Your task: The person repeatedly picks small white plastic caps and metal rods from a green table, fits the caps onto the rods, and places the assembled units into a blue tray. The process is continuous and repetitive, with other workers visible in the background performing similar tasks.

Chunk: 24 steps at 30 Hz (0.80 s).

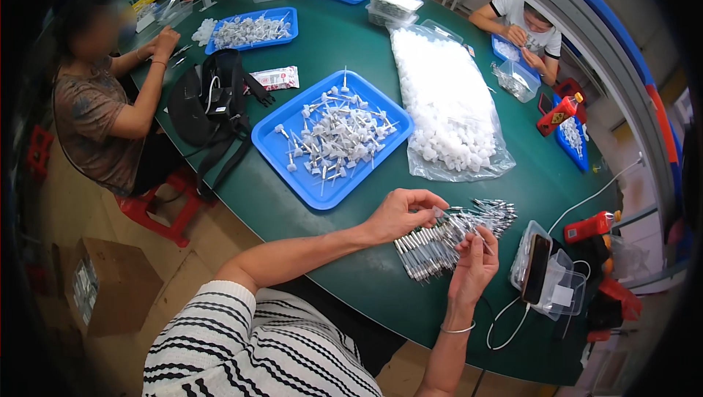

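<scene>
My left hand [403, 215] is closed in a pinch on a small whitish plastic cap [438, 212]. To its right my right hand [476, 261], with a bangle at the wrist, has its fingers closed round a slim metal rod; how many rods it holds I cannot tell. Beneath and between both hands lies a pile of slim metal rods [425, 252], many side by side. Beyond my left hand stands a blue tray [282, 166] heaped with rods bearing white caps [340, 133]. A large clear bag of white plastic caps [447, 97] lies beyond the pile.
Right of my right hand, a phone [537, 269] on a cable rests on clear plastic boxes [567, 296]. Red bottles [589, 227] stand or lie at the right edge. A black bag [194, 104] lies left of the tray. Co-workers sit around the green table [351, 250].
</scene>
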Available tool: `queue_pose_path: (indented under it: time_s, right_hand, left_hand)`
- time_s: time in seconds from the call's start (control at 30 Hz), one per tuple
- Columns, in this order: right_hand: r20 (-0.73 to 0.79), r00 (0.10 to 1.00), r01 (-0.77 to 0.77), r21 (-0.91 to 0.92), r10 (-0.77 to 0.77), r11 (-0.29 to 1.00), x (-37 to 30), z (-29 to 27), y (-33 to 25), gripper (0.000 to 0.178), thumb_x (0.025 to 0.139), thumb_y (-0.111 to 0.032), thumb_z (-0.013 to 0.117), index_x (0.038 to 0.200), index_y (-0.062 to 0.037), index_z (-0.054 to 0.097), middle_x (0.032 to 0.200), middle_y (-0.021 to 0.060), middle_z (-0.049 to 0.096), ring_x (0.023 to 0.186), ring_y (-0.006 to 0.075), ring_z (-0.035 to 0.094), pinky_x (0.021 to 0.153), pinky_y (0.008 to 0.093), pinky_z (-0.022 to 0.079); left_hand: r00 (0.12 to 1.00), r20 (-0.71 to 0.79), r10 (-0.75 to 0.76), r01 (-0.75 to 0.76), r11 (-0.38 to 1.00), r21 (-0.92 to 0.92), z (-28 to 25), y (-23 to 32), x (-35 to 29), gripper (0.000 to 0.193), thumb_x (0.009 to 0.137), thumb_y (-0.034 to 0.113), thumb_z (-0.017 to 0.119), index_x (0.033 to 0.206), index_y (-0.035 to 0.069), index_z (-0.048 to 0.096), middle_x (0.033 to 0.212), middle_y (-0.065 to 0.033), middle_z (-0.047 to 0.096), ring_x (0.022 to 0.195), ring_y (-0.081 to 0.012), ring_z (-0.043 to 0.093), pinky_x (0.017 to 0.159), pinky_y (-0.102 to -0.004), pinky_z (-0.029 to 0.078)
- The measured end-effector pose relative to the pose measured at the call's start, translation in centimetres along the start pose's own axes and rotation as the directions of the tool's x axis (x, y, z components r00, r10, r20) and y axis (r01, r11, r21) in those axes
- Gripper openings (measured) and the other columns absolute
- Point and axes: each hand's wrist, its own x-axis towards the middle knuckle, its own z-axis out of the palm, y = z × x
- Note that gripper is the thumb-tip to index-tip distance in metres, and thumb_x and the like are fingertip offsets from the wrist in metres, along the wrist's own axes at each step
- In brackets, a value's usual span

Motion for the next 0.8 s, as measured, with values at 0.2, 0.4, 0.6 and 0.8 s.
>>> queue_pose_path:
  time_s: [0.2,0.4,0.6,0.8]
  right_hand:
    - [0.004,1.0,0.0,-0.002,0.0,1.0,-0.02,0.12,-0.12,0.017,0.095,-0.009,0.055,0.11,0.0,0.057,0.087,0.0063,0.06,0.075,0.0105,0.057,0.066,0.024,0.05]
    - [0.005,1.0,-0.005,-0.002,0.005,1.0,0.13,0.23,-0.2,0.015,0.096,-0.01,0.055,0.107,-0.0012,0.057,0.086,0.0057,0.06,0.073,0.0105,0.056,0.065,0.024,0.049]
    - [-0.011,1.0,-0.008,-0.009,0.008,1.0,0.05,0.17,-0.13,0.014,0.096,-0.012,0.056,0.105,-0.002,0.057,0.085,0.0054,0.06,0.072,0.0106,0.057,0.065,0.0242,0.05]
    - [-0.02,1.0,0.008,0.03,-0.008,1.0,0.12,-0.02,0.05,0.012,0.095,-0.011,0.057,0.102,-0.001,0.058,0.084,0.0068,0.062,0.071,0.0116,0.059,0.063,0.0253,0.052]
  left_hand:
    - [1.0,0.011,-0.002,0.002,1.0,0.006,-0.02,-0.32,0.09,0.026,0.092,0.005,0.054,0.116,-0.002,0.062,0.101,-0.0091,0.066,0.084,-0.0096,0.062,0.079,-0.024,0.053]
    - [1.0,0.02,0.0,0.0,1.0,-0.003,0.06,-0.57,0.08,0.027,0.092,0.004,0.052,0.116,-0.002,0.062,0.102,-0.0096,0.066,0.084,-0.0096,0.062,0.078,-0.0235,0.053]
    - [1.0,0.011,0.005,-0.005,1.0,0.023,0.06,-0.72,0.06,0.025,0.092,0.003,0.052,0.115,-0.002,0.062,0.103,-0.0081,0.066,0.083,-0.0089,0.062,0.071,-0.0221,0.053]
    - [0.998,-0.024,0.051,-0.05,0.998,0.025,0.62,-0.15,-0.16,0.021,0.092,0.007,0.056,0.109,-0.002,0.064,0.094,-0.0069,0.067,0.079,-0.0086,0.063,0.061,-0.0222,0.054]
